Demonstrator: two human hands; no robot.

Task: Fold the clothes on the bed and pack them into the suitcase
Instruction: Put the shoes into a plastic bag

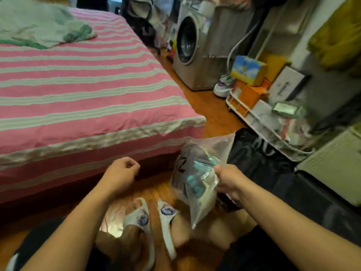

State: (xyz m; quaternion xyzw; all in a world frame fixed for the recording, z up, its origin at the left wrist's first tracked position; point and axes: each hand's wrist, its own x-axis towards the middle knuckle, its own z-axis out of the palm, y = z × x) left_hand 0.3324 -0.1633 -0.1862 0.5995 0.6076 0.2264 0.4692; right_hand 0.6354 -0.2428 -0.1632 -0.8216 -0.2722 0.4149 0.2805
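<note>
nearest, two slippers (154, 218) sit on the feet, toes pointing toward the bed, on the wooden floor (211, 106). both forearms reach forward over them.

the left hand (122, 173) hangs in front of the bed's edge, its grip loosely curled with the thumb near the fingertips and nothing in it. the right hand (229, 182) holds a clear bag (197, 173) by its side, the grip pinched on the plastic. the bag hangs tilted above the floor, just right of the slippers, with a dark folded garment and some teal and pale items showing through; what they are is too blurred to tell.

just beyond the right hand, the suitcase (254, 159) lies open on the floor, its lining black, with a pale cord or strap on it. the bag's upper corner overlaps its near edge.

to the left, the bed (88, 94) carries a pink cover with pale stripes. at its far corner lies a green and white cloth (39, 24), spread loosely.

along the right wall a white rack (252, 114) holds boxes and papers, with a blue and yellow box (248, 70) above it and a sneaker (223, 86) beside it. farther back stands a washer (192, 49), clothes piled to its left.
</note>
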